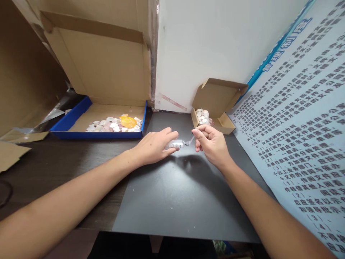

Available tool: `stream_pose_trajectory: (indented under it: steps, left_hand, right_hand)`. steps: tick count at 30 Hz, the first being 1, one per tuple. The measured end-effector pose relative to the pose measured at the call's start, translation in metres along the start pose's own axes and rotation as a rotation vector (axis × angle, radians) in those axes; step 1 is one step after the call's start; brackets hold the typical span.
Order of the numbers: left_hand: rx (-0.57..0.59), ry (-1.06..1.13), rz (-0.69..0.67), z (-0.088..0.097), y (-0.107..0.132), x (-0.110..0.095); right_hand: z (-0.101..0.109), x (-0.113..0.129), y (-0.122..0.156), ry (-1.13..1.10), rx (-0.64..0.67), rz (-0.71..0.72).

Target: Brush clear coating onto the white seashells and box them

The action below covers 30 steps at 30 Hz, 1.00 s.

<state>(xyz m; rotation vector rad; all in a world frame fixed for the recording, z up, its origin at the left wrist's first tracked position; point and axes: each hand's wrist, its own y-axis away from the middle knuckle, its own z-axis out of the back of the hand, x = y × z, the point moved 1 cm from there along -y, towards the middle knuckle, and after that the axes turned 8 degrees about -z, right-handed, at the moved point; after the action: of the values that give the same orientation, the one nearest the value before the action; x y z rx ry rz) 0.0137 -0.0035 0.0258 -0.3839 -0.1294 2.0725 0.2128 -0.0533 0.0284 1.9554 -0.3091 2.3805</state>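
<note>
Above the dark grey mat, my left hand (158,145) is closed around a small clear bottle (175,144) with dark print on its side. The bottle lies sideways, its narrow neck pointing right. Facing it, my right hand (211,142) pinches a thin, pale, see-through piece (191,139) close to the neck, with a small dark spot at the fingertips. Whether that piece touches the neck, I cannot tell. Just behind my right hand stands a small open cardboard box (228,123) holding white shells (202,116).
A larger open box with a blue rim (94,135) stands at the back left, with shells (107,125) and an orange-yellow shell (128,121) inside. The grey mat (172,201) covers the desk's middle. A printed poster board (302,118) leans along the right.
</note>
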Motion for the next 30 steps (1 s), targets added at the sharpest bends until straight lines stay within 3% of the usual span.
stream_pose_trajectory:
  steps: [6,13,30]
  left_hand:
    - [0.008,0.008,-0.003,0.000,0.000,0.000]
    - [0.000,0.054,0.018,-0.002,0.000,0.001]
    - [-0.013,0.190,0.040,-0.001,0.000,0.004]
  right_hand:
    - [0.000,-0.001,-0.002,-0.005,-0.024,-0.068]
    - [-0.001,-0.005,-0.007,-0.175,0.002,-0.181]
    - [-0.001,-0.010,-0.010,-0.161,0.069,-0.209]
